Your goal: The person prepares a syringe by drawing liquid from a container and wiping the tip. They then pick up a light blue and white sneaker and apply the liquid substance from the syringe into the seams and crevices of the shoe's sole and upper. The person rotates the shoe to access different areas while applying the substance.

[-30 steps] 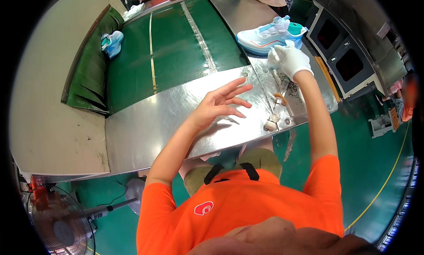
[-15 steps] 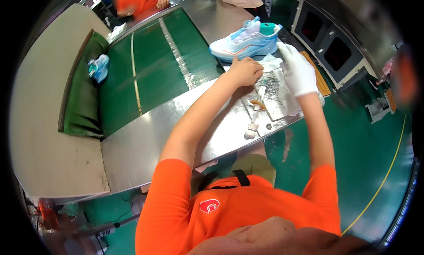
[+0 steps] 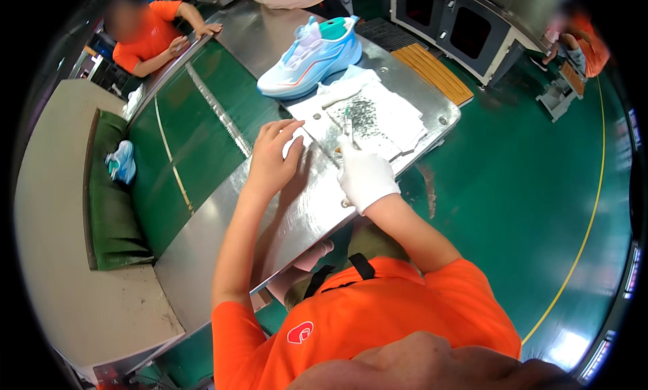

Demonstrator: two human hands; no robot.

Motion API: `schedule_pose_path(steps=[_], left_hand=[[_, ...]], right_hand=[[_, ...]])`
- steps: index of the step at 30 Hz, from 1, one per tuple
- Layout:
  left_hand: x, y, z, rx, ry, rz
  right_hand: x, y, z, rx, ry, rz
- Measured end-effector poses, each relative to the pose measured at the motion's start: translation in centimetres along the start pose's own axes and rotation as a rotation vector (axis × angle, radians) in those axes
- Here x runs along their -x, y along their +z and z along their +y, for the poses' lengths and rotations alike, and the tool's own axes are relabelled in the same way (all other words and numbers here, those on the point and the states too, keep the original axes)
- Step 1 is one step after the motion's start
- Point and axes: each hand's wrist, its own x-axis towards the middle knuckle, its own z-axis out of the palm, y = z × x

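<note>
Head view.
Left hand (image 3: 272, 157): bare, fingers loosely bent, thumb apart from them; it is poised at the border of the metal table (image 3: 196, 255) and the green conveyor belt (image 3: 185, 123).
Right hand (image 3: 366, 176): white glove, covering the near end of a slender tool (image 3: 348, 123); whether the fingers clamp it cannot be told.
Slender tool: on the table's right part, its far end pointing away from the person, beside dark specks.
White sheets (image 3: 401, 117): overlapping, right of the tool.
Light-blue sneaker (image 3: 310, 66): upright on the table beyond the sheets, toe to the left, teal inside.
Second sneaker (image 3: 121, 162): blue and white, against the green flap (image 3: 111, 214) at far left.
Co-worker (image 3: 158, 36): orange shirt, at the belt's far side.
Yellow-brown slats (image 3: 432, 73): right of the table.
</note>
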Motion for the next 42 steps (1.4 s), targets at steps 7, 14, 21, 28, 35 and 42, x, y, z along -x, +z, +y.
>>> schedule_pose_path(steps=[7, 14, 21, 28, 35, 42], left_hand=[[2.4, -1.8, 2.4, 0.119, -0.037, -0.03], [1.3, -0.1, 6.3, 0.826, -0.529, -0.617], [0.4, 1.3, 8.2, 1.627, -0.79, -0.276], [-0.3, 0.2, 6.3, 1.573, -0.691, -0.257], [1.0, -0.1, 3.4, 1.316, -0.732, -0.361], [-1.1, -0.4, 0.7, 0.905, -0.627, -0.674]], right_hand=[[4.4, -2.5, 4.0, -0.704, 0.038, 0.32], [10.2, -6.5, 5.8, -1.303, 0.213, -0.028], [8.3, -5.3, 3.1, -1.686, -0.077, -0.321], [4.2, -2.8, 3.8, -1.306, -0.694, -0.29], [4.1, -3.2, 2.5, -0.634, -0.719, -0.145], [4.1, -1.1, 2.5, -0.965, -0.689, -0.178]])
